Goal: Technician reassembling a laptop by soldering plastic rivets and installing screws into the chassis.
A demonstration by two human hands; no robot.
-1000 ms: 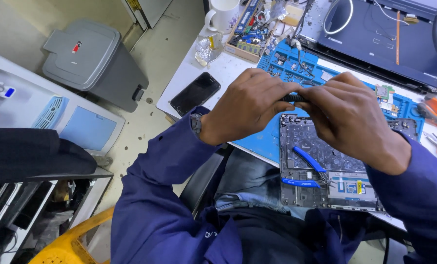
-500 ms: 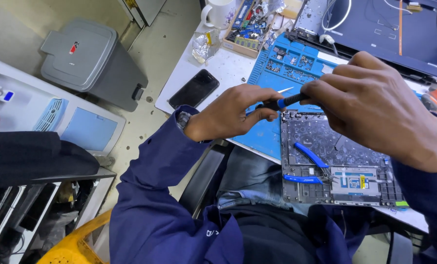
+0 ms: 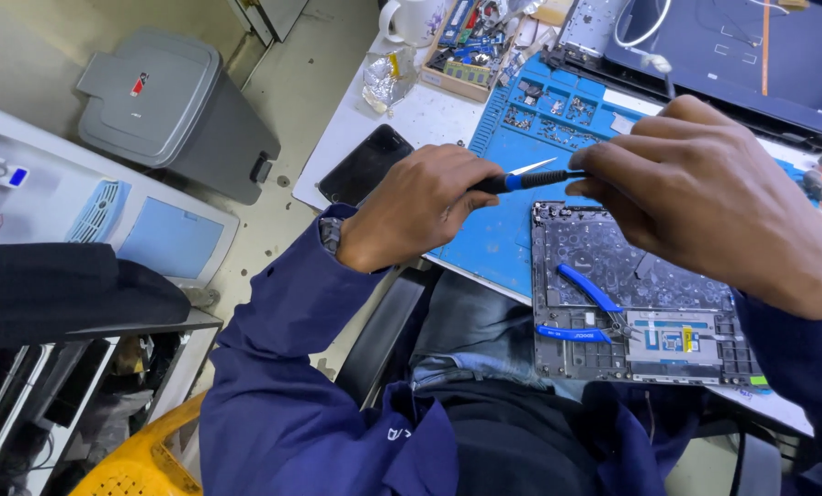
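A slim black-and-blue screwdriver [image 3: 530, 180] is being held level in the air above the blue work mat [image 3: 498, 239], between both hands. The left hand [image 3: 420, 216] is closing around its handle end, fingers wrapped tight on it. The right hand [image 3: 705, 197] is pinching the other end with thumb and fingertips, clamped on the shaft near the tip. A small white pointed piece is sticking up just behind the tool; what it is cannot be told.

Judging from the grip, keeping the handle steady in the left hand while the right fingers are working the tip end should be helping control; a light pinch seems wise so nothing small is dropping onto the mat.

Just near of the tool, an opened laptop base [image 3: 640, 303] is lying on the table [image 3: 411, 119], with blue-handled pliers [image 3: 585, 308] resting on it. Further left, a dark phone [image 3: 365, 165] is lying near the table edge.
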